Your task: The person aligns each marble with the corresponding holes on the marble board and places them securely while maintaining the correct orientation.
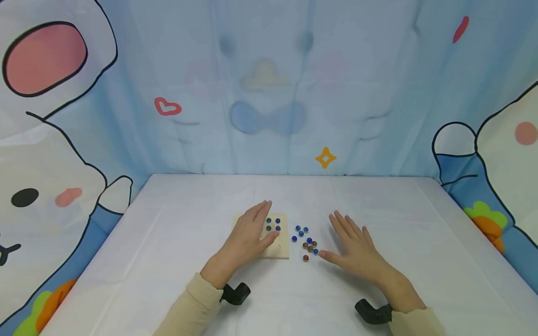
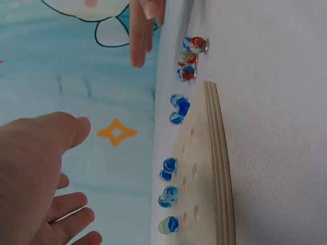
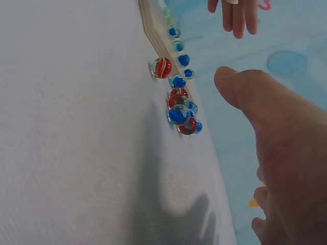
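My left hand (image 1: 245, 235) hovers over the left part of a light wooden board (image 1: 281, 249), hiding some of it. Its fingers are extended, and nothing is in its grasp. Blue marbles (image 1: 278, 228) sit on the far part of the board; the left wrist view shows round hollows in the surface (image 2: 194, 171). Right of the board lies a loose cluster of blue marbles (image 1: 294, 239) and red-brown marbles (image 1: 306, 258). My right hand (image 1: 357, 247), fingers spread and holding nothing, is just right of that cluster, raised over the table in the right wrist view.
A white cloth covers the table (image 1: 126, 280). Behind it hangs a blue curtain (image 1: 269, 154) with cartoon prints. Each wrist carries a black mount, on the left (image 1: 236, 294) and on the right (image 1: 374, 311). The laminated board edge (image 2: 218, 163) stands above the cloth.
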### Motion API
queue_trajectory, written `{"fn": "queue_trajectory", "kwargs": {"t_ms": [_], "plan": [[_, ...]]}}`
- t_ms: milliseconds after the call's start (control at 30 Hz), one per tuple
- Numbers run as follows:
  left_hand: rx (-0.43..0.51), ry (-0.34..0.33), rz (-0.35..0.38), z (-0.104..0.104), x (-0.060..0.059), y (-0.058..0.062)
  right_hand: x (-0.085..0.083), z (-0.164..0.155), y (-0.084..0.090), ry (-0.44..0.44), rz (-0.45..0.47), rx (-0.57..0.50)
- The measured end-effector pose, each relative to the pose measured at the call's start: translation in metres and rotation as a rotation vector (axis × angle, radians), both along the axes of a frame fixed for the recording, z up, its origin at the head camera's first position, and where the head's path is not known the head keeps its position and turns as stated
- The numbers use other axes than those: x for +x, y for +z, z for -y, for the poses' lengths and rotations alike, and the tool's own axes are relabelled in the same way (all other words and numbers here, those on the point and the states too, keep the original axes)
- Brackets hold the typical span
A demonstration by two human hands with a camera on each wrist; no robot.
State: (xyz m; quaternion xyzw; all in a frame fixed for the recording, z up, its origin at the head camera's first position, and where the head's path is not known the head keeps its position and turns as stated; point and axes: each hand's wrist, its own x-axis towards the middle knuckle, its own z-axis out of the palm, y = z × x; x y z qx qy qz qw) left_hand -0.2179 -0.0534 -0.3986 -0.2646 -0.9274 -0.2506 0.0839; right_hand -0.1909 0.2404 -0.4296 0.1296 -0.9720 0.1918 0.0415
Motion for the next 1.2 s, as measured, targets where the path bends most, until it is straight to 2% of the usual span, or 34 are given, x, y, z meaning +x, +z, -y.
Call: {"fn": "queue_trajectory", "kwargs": {"t_ms": [233,367,500,800,967,1200], "plan": [[0.193,-0.071,0.060,-0.016,0.003,-0.002,-0.001,0.004,-0.009,0.036,0.000,-0.006],[0.246,-0.119,0.058,-0.025,0.003,-0.005,0.002,0.007,-0.012,0.053,0.029,-0.017],[0.233,-0.134,0.081,-0.033,0.005,-0.010,0.006,0.010,-0.015,0.057,0.030,-0.006],[0.175,-0.161,0.160,-0.048,0.011,-0.023,0.009,0.012,-0.027,0.072,-0.029,0.056],[0.132,-0.154,0.139,-0.053,0.012,-0.027,0.011,0.015,-0.026,0.057,-0.032,0.079],[0.113,-0.198,0.113,-0.062,0.012,-0.031,0.011,0.018,-0.026,0.042,-0.034,0.087]]}}
